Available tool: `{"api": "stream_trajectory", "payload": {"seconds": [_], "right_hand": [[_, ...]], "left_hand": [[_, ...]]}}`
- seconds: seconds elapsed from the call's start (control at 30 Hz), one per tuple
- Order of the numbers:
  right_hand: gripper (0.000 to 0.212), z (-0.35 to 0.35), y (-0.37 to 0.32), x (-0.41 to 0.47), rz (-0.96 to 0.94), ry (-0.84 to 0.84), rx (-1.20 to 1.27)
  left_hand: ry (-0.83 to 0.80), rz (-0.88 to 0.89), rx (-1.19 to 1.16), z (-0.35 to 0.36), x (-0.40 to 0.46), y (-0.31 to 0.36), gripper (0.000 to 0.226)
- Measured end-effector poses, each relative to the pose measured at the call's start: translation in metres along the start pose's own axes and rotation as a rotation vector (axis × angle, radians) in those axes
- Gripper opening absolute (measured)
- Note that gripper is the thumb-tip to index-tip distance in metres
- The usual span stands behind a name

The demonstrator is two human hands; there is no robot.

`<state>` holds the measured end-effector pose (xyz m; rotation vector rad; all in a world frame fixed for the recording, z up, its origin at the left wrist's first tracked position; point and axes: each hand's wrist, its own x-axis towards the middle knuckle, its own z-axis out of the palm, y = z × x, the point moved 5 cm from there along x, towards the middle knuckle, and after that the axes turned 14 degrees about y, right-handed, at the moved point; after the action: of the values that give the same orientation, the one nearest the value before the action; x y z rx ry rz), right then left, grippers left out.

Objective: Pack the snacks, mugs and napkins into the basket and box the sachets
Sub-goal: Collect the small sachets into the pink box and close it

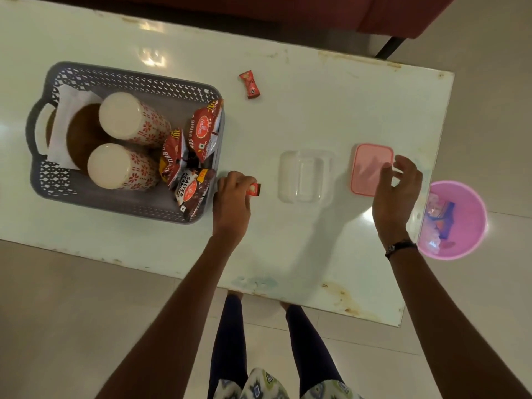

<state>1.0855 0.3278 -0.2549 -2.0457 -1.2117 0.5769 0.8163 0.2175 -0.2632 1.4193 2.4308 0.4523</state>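
A grey lattice basket (66, 79) at the table's left holds two white mugs with red flowers (132, 119), white napkins (62, 131) and red snack packets (204, 131). My left hand (233, 200) is just right of the basket, shut on a small red sachet (254, 189). Another red sachet (250, 84) lies loose farther back on the table. A clear plastic box (305, 176) stands open and empty in the middle. My right hand (395, 194) rests with fingers spread on the edge of the pink lid (368, 168) beside the box.
The white table (316, 249) ends close to my right hand. A pink bin (460, 220) with wrappers inside stands on the floor past that edge. A dark red sofa (403, 12) sits behind the table. My legs are at the near edge.
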Motion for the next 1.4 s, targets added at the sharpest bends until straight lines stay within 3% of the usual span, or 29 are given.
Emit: {"api": "stream_trajectory", "payload": {"seconds": [0.23,0.5,0.73,0.8,0.87,0.97,1.07,1.23,1.4], "right_hand": [[0.028,0.071,-0.098,-0.042,-0.464,-0.24,0.092],[0.06,0.217,-0.163,-0.067,-0.912,-0.621,-0.413],[0.046,0.204,-0.144,-0.081,-1.082,-0.562,-0.45],[0.041,0.185,-0.138,-0.084,-1.049,-0.628,-0.41],[0.031,0.155,-0.137,-0.075,-0.814,-0.601,-0.232],[0.019,0.09,-0.131,-0.053,-0.462,-0.366,0.111],[0.019,0.033,-0.105,-0.042,-0.298,-0.2,0.114],[0.019,-0.009,-0.064,-0.046,-0.182,-0.145,-0.01],[0.02,-0.014,-0.066,-0.061,-0.226,-0.151,0.012]], "left_hand": [[0.064,-0.18,-0.296,-0.009,0.01,-0.001,0.023],[0.113,-0.408,-0.634,-0.017,0.004,0.0,0.022],[0.106,-0.466,-0.717,-0.021,-0.005,0.0,0.021],[0.1,-0.464,-0.71,-0.023,-0.005,0.003,0.021],[0.093,-0.47,-0.714,-0.023,-0.005,0.009,0.022],[0.085,-0.504,-0.769,-0.022,-0.002,0.026,0.021],[0.082,-0.5,-0.854,-0.021,-0.001,0.056,0.019],[0.018,-0.56,-0.947,-0.004,-0.004,0.084,0.022],[0.016,-0.601,-0.901,-0.003,-0.018,0.079,0.033]]}}
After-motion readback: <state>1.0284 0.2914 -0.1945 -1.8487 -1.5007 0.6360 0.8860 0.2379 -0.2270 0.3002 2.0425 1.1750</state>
